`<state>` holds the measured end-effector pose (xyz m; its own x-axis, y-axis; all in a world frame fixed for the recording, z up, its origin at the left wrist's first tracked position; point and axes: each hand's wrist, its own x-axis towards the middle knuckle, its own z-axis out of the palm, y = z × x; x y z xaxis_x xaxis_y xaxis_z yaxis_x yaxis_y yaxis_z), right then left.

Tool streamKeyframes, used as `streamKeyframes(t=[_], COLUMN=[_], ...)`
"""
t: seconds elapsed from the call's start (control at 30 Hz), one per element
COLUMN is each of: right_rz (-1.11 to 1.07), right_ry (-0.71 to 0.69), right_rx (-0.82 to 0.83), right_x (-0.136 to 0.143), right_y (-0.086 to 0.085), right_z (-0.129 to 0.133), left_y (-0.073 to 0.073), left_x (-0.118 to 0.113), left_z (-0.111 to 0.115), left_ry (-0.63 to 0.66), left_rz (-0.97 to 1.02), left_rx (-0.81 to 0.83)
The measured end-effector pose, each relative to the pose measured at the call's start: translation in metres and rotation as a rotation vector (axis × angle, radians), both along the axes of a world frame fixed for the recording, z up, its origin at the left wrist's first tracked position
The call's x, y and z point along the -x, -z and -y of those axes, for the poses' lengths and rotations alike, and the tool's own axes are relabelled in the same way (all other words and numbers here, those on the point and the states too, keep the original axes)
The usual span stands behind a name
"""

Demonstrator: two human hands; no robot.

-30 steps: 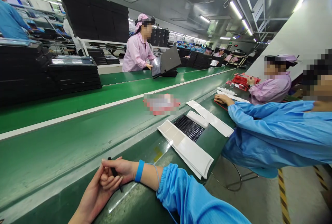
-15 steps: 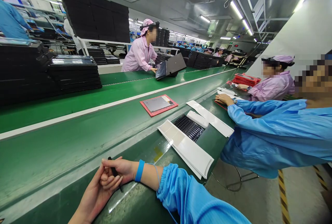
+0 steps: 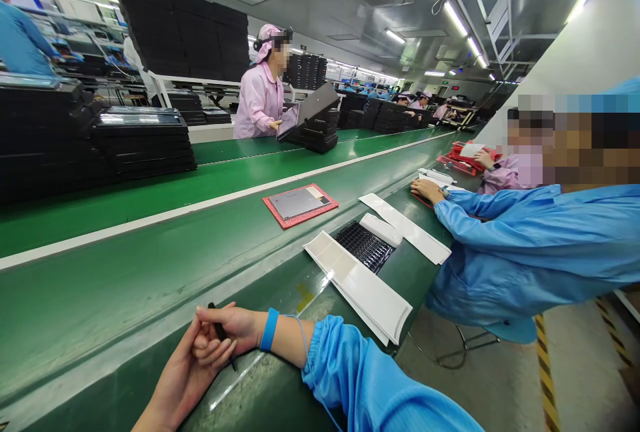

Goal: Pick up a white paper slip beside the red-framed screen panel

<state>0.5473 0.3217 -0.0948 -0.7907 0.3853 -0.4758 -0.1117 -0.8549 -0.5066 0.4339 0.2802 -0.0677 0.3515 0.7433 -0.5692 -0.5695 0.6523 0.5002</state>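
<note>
My left hand (image 3: pixel 181 367) and my right hand (image 3: pixel 239 327) rest together over the near edge of the green bench, touching each other. A slim black stick-like tool (image 3: pixel 220 331) is held in my right hand, its thin end poking out below the fingers; its exact kind is unclear. The fingers of my left hand are closed against my right hand, and anything within them is hidden. Around my right wrist is a blue wristband (image 3: pixel 269 330) with a thin cord. White curved strips (image 3: pixel 367 289) lie to the right, beside a black gridded tray (image 3: pixel 364 245).
On the green belt (image 3: pixel 165 272) a grey flat panel (image 3: pixel 299 203) lies on a red sheet. Another white strip (image 3: pixel 405 229) lies farther right. Across the belt a person in pink (image 3: pixel 260 102) tilts a panel over black trays. A person in blue (image 3: pixel 510 239) sits to my right.
My hands stay still. The panel on its red sheet has slid slightly left along the belt. The person in pink across has shifted left with the panel, and the person in blue leans further forward.
</note>
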Motion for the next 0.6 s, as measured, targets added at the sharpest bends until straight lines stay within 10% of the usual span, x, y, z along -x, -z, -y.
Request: streamKeyframes(t=[0.6], right_rz=[0.114], right_ry=[-0.011], right_rx=[-0.072], right_x=[-0.003], right_y=[-0.022], right_z=[-0.003], left_y=[0.0], left_x=[0.0], left_z=[-0.004], left_ry=[-0.037], left_rz=[0.054], left_rx=[0.036])
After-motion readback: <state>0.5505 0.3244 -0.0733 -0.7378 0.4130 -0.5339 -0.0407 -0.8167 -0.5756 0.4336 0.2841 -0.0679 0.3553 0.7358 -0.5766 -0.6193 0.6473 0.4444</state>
